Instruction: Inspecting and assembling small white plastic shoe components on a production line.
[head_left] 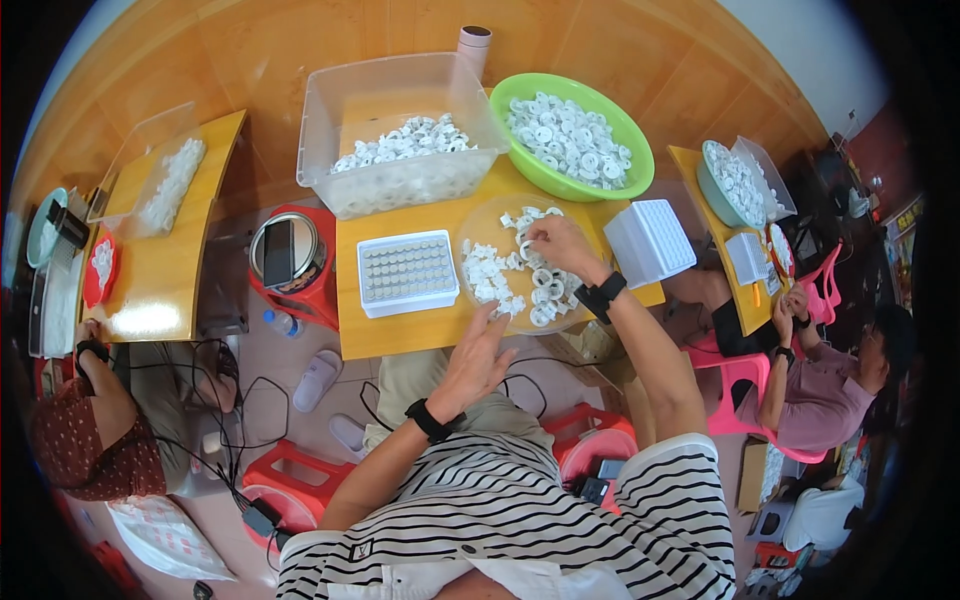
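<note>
On the table in front of me, a round see-through tray carries small white plastic parts on its left and white ring-shaped parts on its right. My left hand is at the tray's near edge, fingers stretched toward the small parts and holding nothing I can see. My right hand reaches over the tray's far side, its fingers curled down among the white parts. Whatever its fingertips pinch is too small to make out. Left of the tray sits a white box with rows of round grey-white pieces.
Behind stand a clear bin and a green basin, both with white parts. A stack of white trays is at the right. A red stool flanks the table. Other people work at tables on both sides.
</note>
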